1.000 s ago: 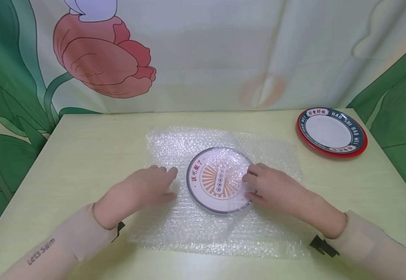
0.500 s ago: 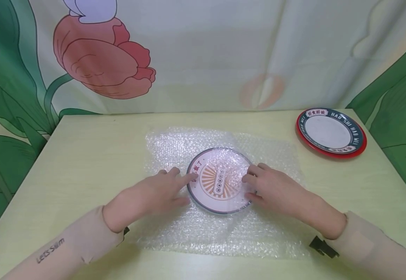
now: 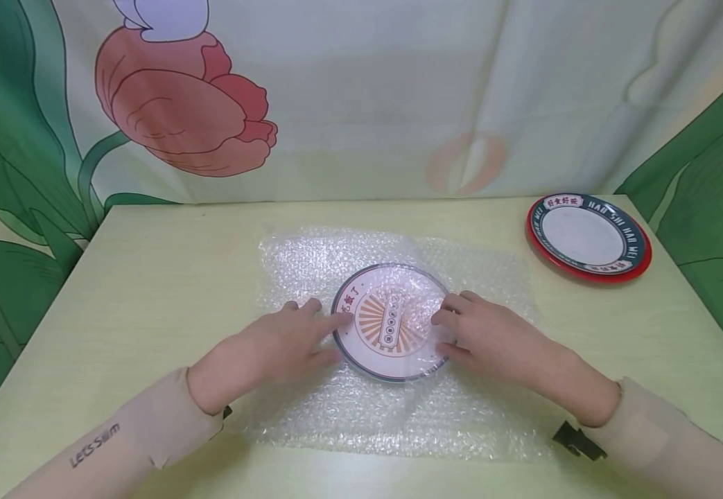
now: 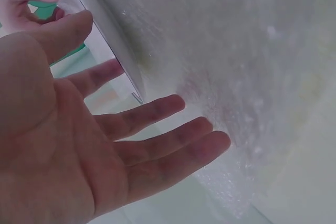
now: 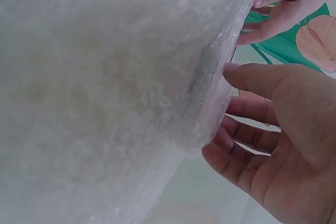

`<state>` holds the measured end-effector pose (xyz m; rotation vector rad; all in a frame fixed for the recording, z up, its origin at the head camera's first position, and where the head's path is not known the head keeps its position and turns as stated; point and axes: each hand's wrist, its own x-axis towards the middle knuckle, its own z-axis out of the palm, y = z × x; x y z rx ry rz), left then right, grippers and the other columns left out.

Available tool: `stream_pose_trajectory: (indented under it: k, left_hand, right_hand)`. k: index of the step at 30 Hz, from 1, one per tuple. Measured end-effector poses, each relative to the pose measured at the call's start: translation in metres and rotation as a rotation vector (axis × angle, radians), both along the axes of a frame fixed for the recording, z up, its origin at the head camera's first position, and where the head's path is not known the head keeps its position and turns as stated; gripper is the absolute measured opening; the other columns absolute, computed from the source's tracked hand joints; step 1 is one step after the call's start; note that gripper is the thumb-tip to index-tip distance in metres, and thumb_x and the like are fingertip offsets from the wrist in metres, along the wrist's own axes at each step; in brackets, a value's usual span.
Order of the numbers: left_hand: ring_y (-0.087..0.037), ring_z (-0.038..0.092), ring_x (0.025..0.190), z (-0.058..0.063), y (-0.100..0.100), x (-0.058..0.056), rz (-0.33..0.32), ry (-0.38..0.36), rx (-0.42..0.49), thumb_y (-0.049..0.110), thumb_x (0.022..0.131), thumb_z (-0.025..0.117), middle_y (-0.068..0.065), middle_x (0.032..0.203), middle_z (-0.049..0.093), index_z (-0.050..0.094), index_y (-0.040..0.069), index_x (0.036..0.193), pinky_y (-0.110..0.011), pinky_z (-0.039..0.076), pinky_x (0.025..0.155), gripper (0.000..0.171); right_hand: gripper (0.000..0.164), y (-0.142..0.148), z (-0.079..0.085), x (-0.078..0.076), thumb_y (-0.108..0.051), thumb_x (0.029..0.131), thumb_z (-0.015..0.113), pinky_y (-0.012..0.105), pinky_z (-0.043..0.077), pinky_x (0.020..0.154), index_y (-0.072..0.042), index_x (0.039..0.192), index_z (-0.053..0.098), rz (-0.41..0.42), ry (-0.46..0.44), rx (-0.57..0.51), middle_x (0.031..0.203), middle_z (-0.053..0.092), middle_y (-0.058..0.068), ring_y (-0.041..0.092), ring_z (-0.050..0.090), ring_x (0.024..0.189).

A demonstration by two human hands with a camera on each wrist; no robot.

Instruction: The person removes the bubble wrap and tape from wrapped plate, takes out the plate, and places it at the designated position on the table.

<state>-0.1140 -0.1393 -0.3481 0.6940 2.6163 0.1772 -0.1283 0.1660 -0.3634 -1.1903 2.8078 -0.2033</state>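
Note:
A round white plate with a dark rim and an orange sunburst lies on a sheet of bubble wrap. The wrap's right part is folded over the plate's right half. My left hand has its index finger and thumb at the plate's left edge, the index tip over the rim. In the left wrist view its fingers are nearly straight. My right hand holds the folded wrap at the plate's right side with bent fingers. The right wrist view has its thumb and curled fingertips against the wrapped edge.
Two stacked plates stand at the table's back right: a dark-rimmed white plate above a red one. Behind the pale table hangs a curtain with painted flowers and leaves.
My left hand has moved right, from beside the plate onto its left edge. My right hand, the plate and the wrap have stayed in place.

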Motion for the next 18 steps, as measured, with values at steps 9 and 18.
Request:
stream_pose_trajectory:
  k: [9, 18]
  left_hand:
    - [-0.047, 0.046, 0.135, -0.009, 0.001, -0.008, 0.099, 0.06, 0.039, 0.046, 0.103, 0.06, -0.021, 0.15, 0.049, 0.032, 0.0, 0.158, -0.058, 0.045, 0.106, 0.077]
    - [-0.039, 0.048, 0.13, -0.009, -0.003, -0.011, 0.076, 0.038, 0.048, 0.047, 0.101, 0.063, -0.02, 0.143, 0.051, 0.039, 0.001, 0.155, -0.055, 0.047, 0.104, 0.075]
  right_hand:
    - [0.029, 0.0, 0.0, 0.0, -0.019, 0.088, 0.082, 0.039, 0.057, 0.083, -0.005, 0.111, 0.072, -0.005, -0.002, -0.009, 0.106, 0.065, 0.007, 0.024, 0.061, 0.097]
    - [0.03, 0.002, 0.002, 0.0, -0.019, 0.089, 0.082, 0.04, 0.057, 0.084, -0.003, 0.112, 0.072, -0.006, -0.002, -0.038, 0.106, 0.066, 0.009, 0.025, 0.062, 0.098]
